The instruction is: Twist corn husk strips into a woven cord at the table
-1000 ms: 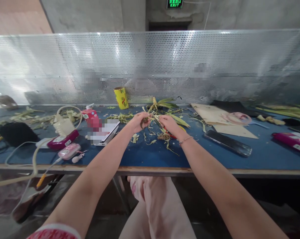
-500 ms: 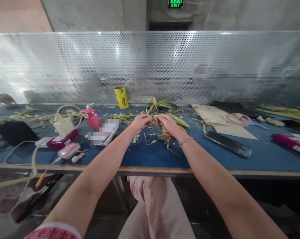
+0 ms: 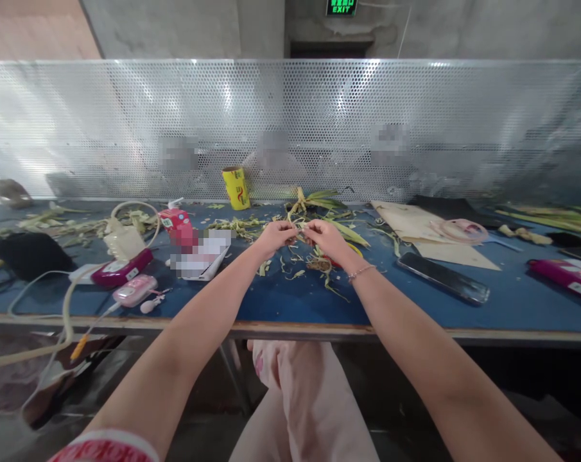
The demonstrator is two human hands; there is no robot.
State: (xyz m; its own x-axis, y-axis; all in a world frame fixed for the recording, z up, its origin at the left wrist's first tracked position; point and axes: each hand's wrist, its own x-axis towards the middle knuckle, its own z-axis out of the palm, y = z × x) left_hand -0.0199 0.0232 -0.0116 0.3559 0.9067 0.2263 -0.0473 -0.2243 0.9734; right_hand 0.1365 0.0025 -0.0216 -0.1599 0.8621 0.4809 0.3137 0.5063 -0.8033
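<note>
Above the middle of the blue table (image 3: 271,301), my left hand (image 3: 277,237) and my right hand (image 3: 326,237) meet with their fingertips pinched close together. A thin pale plant strip (image 3: 298,224) runs between them, gripped at both sides; its ends are hidden by the fingers. Just behind lies a bundle of green and yellowish leaves (image 3: 321,201). Below my right hand sits a brownish, root-like clump (image 3: 318,264), with a red and yellow curved object (image 3: 352,249) partly covered by my wrist. Shredded plant scraps (image 3: 296,274) are scattered under both hands.
A perforated metal screen (image 3: 290,109) closes the table's back, with blurred people behind it. Leftward are a yellow tube (image 3: 235,188), a red carton (image 3: 178,226), a white device (image 3: 208,255) and cables. To the right lie a phone (image 3: 443,277), cardboard (image 3: 406,221) and a purple box (image 3: 567,277).
My right hand's fingers have turned slightly and closed nearer to my left fingertips. Both hands stay over the same spot, and the things on the table have not moved.
</note>
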